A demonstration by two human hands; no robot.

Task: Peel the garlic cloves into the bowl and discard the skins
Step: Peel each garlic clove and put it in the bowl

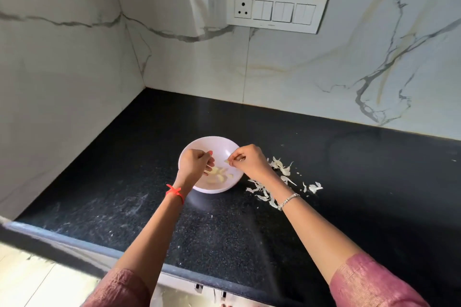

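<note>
Right hand (250,160) pinches a skin scrap (227,161) over the bowl (217,139); left hand (194,163) curled, contents unclear

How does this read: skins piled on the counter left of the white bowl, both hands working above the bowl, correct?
Wrong side. The head view shows the skins piled on the counter to the right of the white bowl, not the left. The left hand and right hand do work above it.
</note>
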